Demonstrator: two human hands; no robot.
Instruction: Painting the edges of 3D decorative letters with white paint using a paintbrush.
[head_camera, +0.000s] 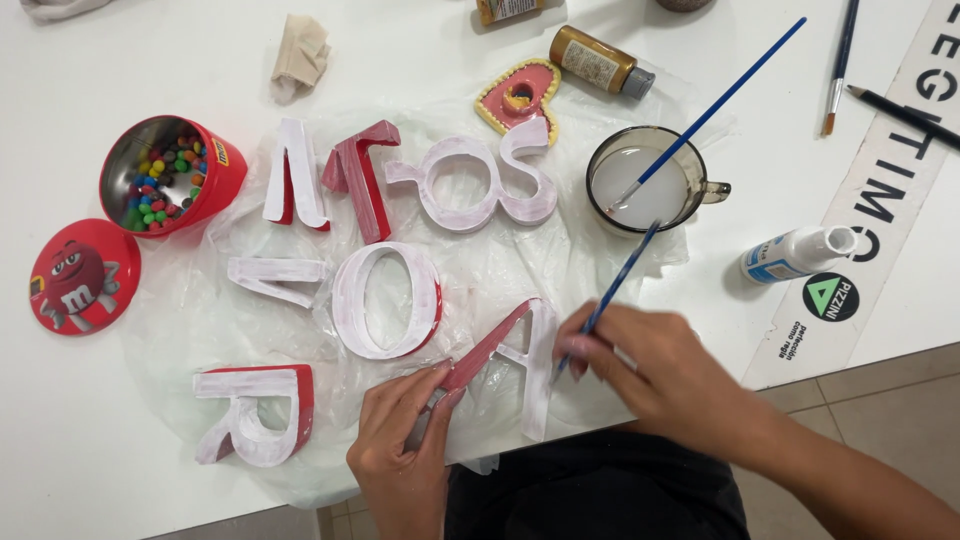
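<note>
7 block letters (386, 300), 4 paintbrushes (715, 105), 2 paint bottles (595, 60), 1 cup (650, 180), 1 candy tin (170, 175)

The block letter A (510, 360) near the front edge is coated in streaky, matt white paint over red. Thin, crinkled, translucent plastic sheeting (200, 320) is spread beneath. The cup (652, 180) on the right is smoky glass. The red tin (170, 175) at the left is glossy, its inside bare metal.

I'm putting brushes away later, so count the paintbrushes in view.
4. One in the right hand, its brush at the letter; one standing in the glass cup; two at the top right, one beside another. More may lie out of frame.
</note>
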